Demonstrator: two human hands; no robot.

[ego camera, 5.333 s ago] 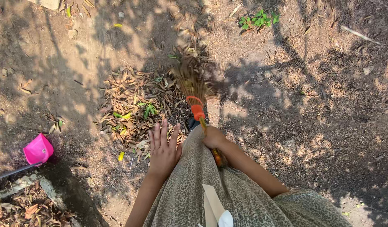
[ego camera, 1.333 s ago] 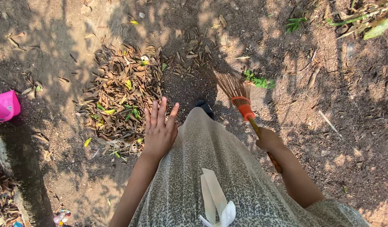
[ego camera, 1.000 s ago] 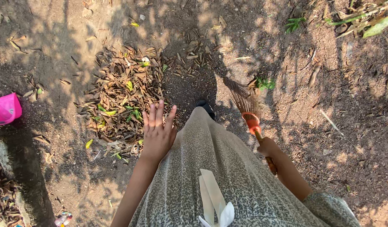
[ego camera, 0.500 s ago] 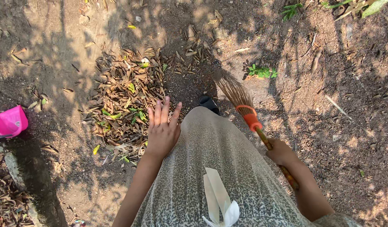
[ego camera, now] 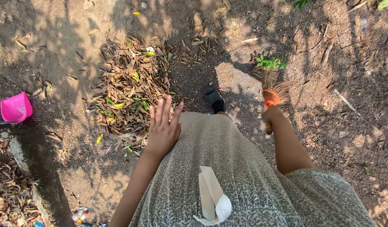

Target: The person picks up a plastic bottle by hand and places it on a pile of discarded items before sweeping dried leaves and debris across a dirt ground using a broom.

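- Our right hand (ego camera: 271, 114) is closed round the slim handle of the straw broom with an orange plastic collar (ego camera: 271, 93); the grip sits just behind the collar, which we judge gives close control of the short bristle head
- The broom's brown bristles fan out directly ahead of that hand and meet the bare packed soil (ego camera: 328, 105), just short of a small green weed (ego camera: 269, 63)
- Our left hand (ego camera: 162, 128) holds nothing: its fingers are spread wide and the palm lies flat on the grey patterned skirt (ego camera: 227, 168), seemingly pressing the cloth clear of the sweeping side
- Just ahead of and beside the left hand lies a heap of dry brown leaves flecked with green and yellow (ego camera: 129, 90), gathered in one place, well apart from the broom head
- A black sandal (ego camera: 213, 98) shows between the two hands, at the skirt's front edge
- Far out beyond the left hand rests a bright pink plastic dustpan (ego camera: 16, 108), its opening turned away from the heap
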